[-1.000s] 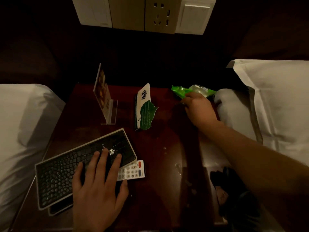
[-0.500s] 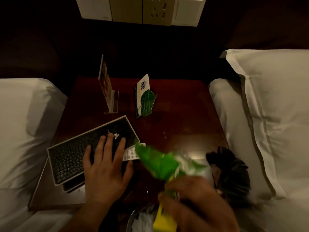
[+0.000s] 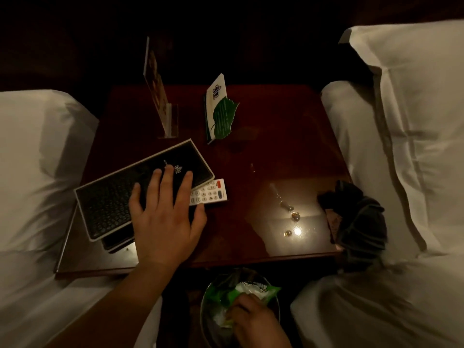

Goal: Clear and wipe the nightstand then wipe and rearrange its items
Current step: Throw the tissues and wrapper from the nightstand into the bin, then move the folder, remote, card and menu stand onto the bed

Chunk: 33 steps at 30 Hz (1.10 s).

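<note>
Down at the bin (image 3: 205,312) before the nightstand (image 3: 276,151), my right hand (image 3: 253,320) grips the green wrapper (image 3: 261,290); I'd release it well inside the rim. My left hand (image 3: 165,217) lies flat on the folder (image 3: 113,204).

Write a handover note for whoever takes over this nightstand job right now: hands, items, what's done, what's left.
Left hand open, flat on the black folder, which overlaps the remote control.
Right hand grips the green wrapper at the waste bin before the nightstand.
Sign holder and leaf card stand at the back; dark cloth at the right edge.
Done: wrapper off the top.
Left: clear items, wipe top, wipe and rearrange them.
</note>
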Motion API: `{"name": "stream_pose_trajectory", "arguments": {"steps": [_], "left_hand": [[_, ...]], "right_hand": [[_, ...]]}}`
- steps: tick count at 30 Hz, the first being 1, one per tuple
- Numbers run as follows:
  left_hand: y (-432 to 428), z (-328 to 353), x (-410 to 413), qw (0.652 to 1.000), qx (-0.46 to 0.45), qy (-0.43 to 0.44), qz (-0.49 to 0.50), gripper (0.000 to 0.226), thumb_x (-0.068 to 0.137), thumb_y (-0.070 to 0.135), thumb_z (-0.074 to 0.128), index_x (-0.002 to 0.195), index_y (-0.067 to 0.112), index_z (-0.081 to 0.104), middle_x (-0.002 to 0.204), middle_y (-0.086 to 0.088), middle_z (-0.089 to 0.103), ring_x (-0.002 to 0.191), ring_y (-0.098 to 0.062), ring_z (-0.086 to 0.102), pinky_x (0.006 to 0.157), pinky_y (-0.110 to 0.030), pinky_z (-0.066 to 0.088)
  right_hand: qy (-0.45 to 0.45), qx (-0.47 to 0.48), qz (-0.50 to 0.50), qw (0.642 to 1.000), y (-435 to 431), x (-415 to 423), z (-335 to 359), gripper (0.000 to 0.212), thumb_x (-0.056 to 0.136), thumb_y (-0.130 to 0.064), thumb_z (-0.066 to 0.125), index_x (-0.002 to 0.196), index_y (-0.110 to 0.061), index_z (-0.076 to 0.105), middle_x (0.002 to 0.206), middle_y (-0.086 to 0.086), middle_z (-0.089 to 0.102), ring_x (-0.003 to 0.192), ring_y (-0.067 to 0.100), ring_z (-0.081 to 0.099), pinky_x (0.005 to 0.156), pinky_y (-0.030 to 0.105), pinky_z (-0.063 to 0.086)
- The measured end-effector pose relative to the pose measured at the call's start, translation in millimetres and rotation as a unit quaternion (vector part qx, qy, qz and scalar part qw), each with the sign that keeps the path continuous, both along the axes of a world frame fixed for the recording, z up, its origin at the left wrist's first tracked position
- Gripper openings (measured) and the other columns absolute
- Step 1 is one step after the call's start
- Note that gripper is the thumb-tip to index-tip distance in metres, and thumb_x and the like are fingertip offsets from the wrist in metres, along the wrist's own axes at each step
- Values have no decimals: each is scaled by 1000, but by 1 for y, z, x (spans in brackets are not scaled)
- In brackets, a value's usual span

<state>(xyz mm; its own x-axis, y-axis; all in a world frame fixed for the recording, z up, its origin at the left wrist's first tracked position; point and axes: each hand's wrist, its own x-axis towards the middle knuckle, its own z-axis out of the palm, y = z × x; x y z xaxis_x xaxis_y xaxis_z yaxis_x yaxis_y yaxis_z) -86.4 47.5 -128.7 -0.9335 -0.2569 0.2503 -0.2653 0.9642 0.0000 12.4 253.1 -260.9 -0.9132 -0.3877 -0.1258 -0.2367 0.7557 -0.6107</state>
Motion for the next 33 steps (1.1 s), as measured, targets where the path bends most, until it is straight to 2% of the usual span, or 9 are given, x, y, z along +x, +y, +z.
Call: {"name": "stream_pose_trajectory", "arguments": {"steps": [1, 3, 5, 7, 13, 17, 23, 27, 33], "left_hand": [[0, -1, 0, 1000, 0, 2, 0, 62, 95, 49, 33, 147, 18, 44, 153, -18, 43, 145, -35, 36, 116, -59, 20], [0, -3, -1, 1000, 0, 8, 0, 62, 95, 50, 33, 147, 19, 44, 153, -17, 43, 145, -34, 36, 116, -59, 20], [-1, -5, 0, 1000, 0, 14, -1, 62, 95, 50, 32, 148, 19, 43, 153, -17, 43, 145, -34, 35, 116, -59, 20], [-3, -7, 0, 1000, -2, 18, -4, 62, 95, 50, 32, 148, 20, 42, 154, -16, 42, 145, -34, 35, 116, -58, 20], [-3, -8, -1, 1000, 15, -6, -5, 64, 95, 51, 32, 150, 20, 39, 156, -15, 39, 146, -33, 32, 117, -58, 18], [-3, 1, 4, 998, 44, -36, -13, 68, 95, 51, 33, 153, 14, 35, 159, -16, 35, 149, -32, 28, 120, -58, 15], [-15, 32, 11, 982, 156, -91, -52, 70, 94, 51, 27, 156, 19, 28, 163, -10, 29, 153, -27, 20, 125, -52, 12], [-38, 43, 14, 970, 192, -122, -90, 61, 100, 46, 36, 155, 21, 32, 163, -8, 29, 153, -25, 18, 126, -44, 10], [-76, 56, 12, 984, 142, -98, -53, 66, 90, 53, 32, 143, 19, 53, 147, -13, 51, 142, -35, 40, 116, -62, 23]], "right_hand": [[27, 28, 53, 998, 6, -2, -5, 44, 35, 5, 96, 51, -25, 68, 76, -16, 54, 56, 8, 63, 51, 17, 50], [-54, 64, 127, 988, 23, -7, -20, 30, 55, -25, 90, 81, -30, 76, 101, -9, 66, 77, 8, 71, 71, 12, 53], [-124, 108, 135, 977, 26, -10, -31, 44, 83, -21, 65, 126, -27, 62, 144, -1, 48, 118, 16, 61, 99, 18, 44], [-201, 131, 150, 959, 27, -9, -31, 52, 94, -16, 46, 145, -27, 42, 158, -5, 26, 135, 22, 45, 112, 22, 32], [-163, 117, 124, 972, 32, -8, 13, 51, 93, -16, 47, 143, -25, 46, 150, -1, 39, 131, 21, 48, 109, 20, 34], [-69, 84, 79, 991, 30, -16, 66, 36, 89, -16, 57, 124, -19, 65, 124, 3, 61, 110, 23, 62, 93, 22, 47], [21, 48, 58, 997, 4, -43, 155, 34, 90, -27, 56, 124, -23, 62, 117, -5, 60, 108, 15, 58, 91, 28, 50], [97, 46, 35, 994, -18, -76, 194, 32, 90, -30, 58, 121, -26, 62, 108, -7, 61, 95, 13, 60, 78, 25, 51], [125, 56, 54, 989, -35, -126, 210, 26, 91, -26, 61, 115, -19, 66, 103, 0, 63, 92, 17, 61, 75, 32, 52]]}}
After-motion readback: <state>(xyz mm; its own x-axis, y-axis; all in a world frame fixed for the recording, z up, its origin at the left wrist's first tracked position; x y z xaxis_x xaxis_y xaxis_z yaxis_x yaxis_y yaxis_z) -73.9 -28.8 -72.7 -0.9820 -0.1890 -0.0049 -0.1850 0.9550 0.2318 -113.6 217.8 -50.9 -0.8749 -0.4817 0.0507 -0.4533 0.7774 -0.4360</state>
